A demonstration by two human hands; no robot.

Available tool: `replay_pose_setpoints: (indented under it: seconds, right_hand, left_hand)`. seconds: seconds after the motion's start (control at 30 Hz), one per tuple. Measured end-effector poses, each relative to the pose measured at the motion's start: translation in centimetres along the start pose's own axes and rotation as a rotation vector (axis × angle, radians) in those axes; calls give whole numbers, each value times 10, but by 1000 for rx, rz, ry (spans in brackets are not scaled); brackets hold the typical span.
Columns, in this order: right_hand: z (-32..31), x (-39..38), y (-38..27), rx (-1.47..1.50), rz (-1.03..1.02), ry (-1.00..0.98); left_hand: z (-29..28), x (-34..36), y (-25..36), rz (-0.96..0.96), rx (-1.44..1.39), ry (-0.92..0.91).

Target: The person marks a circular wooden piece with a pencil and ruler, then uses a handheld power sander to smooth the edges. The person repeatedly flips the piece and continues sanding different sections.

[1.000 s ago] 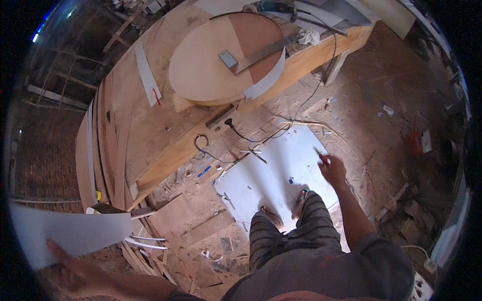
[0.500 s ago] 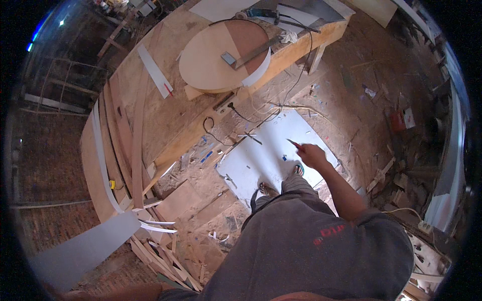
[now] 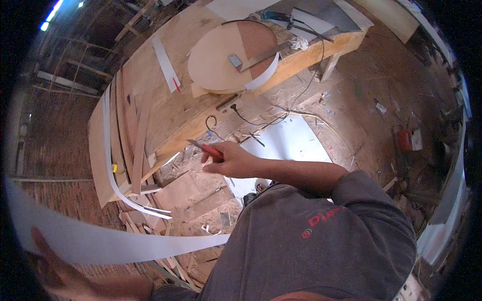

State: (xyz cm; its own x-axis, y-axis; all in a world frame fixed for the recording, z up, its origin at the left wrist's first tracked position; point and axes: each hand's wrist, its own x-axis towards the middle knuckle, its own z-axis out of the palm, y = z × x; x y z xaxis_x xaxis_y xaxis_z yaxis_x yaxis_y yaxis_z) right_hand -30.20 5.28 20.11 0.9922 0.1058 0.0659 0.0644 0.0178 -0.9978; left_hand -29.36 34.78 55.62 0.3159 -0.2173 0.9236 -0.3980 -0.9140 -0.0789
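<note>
My right hand (image 3: 230,159) is closed round a red-handled knife (image 3: 213,151); its short blade points up and left, over the near edge of the workbench (image 3: 170,148). At the lower left, my left hand (image 3: 55,268) grips a long, flexible white strip (image 3: 135,248) near its wide end, a finger lying across its face. That strip bends across in front of me, its narrow end reaching my shirt. Part of the left hand is dark and lies at the picture's rim.
On the bench lie a round wooden panel (image 3: 216,62), a power tool (image 3: 273,16) with a cord, a white strip with a red thing (image 3: 176,84), thin wood strips and a yellow tape measure (image 3: 115,168). A white sheet (image 3: 291,138) and scraps cover the floor.
My right hand has swung left with the knife, from above the floor sheet to beside the bench. The white strip has swung nearer to me, and my left hand has come into view on it.
</note>
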Motion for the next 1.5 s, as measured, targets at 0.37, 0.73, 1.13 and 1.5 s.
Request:
replay_pose_setpoints:
  seconds: [0.37, 0.73, 1.13, 1.5]
  right_hand:
    - [26, 22, -91, 505, -42, -466]
    - [-2, 69, -85, 571, 159, -303]
    - [-54, 164, -160, 982, -569, -369]
    - [-63, 205, -224, 833, -650, -51]
  left_hand:
    - [37, 28, 35, 310, 400, -205]
    - [105, -27, 78, -601, -876, -315]
    - [136, -471, -91, -1066, -918, -1092]
    - [208, -457, -76, -764, -1138, -835]
